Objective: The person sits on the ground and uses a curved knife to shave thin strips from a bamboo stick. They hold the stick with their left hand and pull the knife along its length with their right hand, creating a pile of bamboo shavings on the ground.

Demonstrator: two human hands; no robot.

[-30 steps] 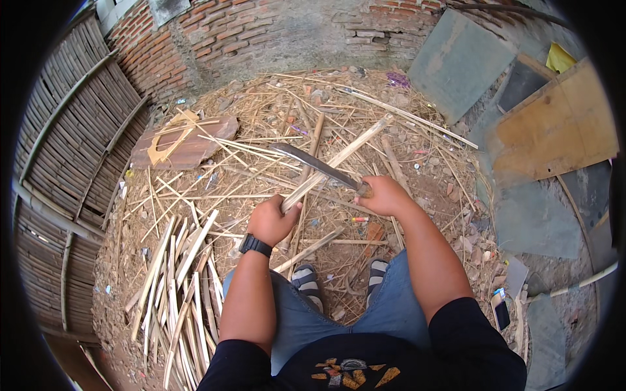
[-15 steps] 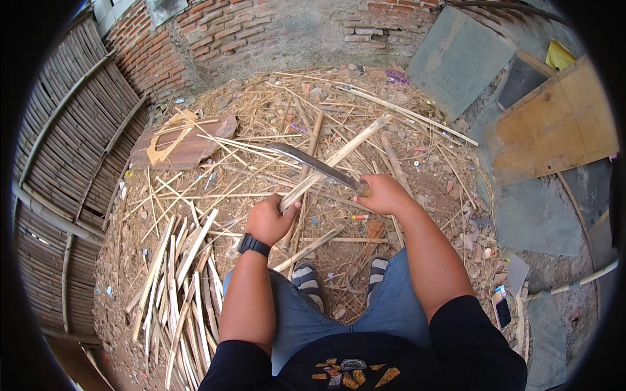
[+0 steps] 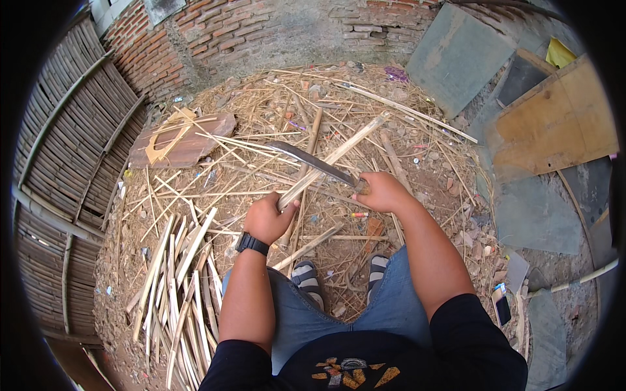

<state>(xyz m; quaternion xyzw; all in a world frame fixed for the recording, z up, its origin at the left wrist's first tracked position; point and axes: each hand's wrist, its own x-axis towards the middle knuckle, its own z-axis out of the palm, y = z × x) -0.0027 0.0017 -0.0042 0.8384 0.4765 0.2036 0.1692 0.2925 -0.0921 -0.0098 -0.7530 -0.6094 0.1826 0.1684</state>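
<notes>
My left hand point(image 3: 266, 220), a dark watch on its wrist, is closed around the near end of a pale split bamboo strip point(image 3: 357, 143). The strip slants away from me to the upper right. My right hand point(image 3: 382, 193) grips the handle of a machete point(image 3: 306, 158), whose dark curved blade points to the upper left. The blade crosses the strip about midway along and appears to rest on it. Most of the handle is hidden by my right fingers.
A pile of split strips point(image 3: 176, 293) lies to my left. A brown board point(image 3: 215, 133) rests on the littered ground farther off. Grey sheets point(image 3: 460, 62) and a tan panel point(image 3: 554, 124) lean on the right. A phone point(image 3: 501, 308) lies near my right elbow.
Both hands hold nearly the same pose. My right hand has shifted very slightly around the machete handle, and the blade stays across the strip.
</notes>
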